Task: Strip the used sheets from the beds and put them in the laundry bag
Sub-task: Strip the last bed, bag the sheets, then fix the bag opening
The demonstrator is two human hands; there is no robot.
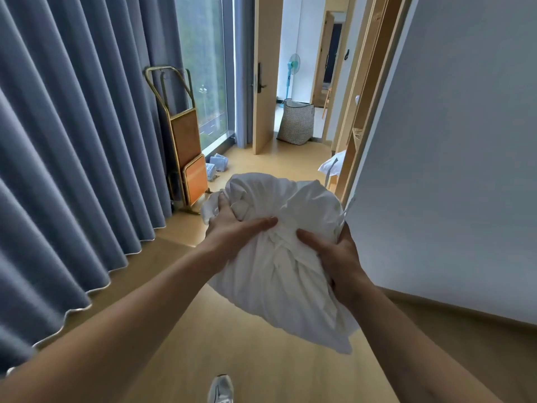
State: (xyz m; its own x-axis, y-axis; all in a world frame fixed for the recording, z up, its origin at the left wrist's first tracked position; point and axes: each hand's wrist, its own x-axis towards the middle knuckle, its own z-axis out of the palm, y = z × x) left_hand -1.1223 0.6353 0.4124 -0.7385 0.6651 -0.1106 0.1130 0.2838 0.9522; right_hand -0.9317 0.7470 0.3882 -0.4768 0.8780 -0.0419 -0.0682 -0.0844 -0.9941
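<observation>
I carry a bundled white sheet [279, 257] in front of me above the wooden floor. My left hand [232, 225] grips its upper left side, fingers sunk into the folds and thumb across the top. My right hand [334, 257] grips the right side, thumb pressed into the cloth. The checked laundry bag [296, 123] stands upright on the floor in the open doorway ahead, far beyond the bundle, with something white showing at its rim.
Grey-blue curtains [72, 170] hang along the left. A folded gold luggage rack [186, 146] leans by the window, blue slippers [216, 165] beside it. An open wooden door [263, 82] and a wall [450, 141] frame the passage. A fan [292, 74] stands past the bag.
</observation>
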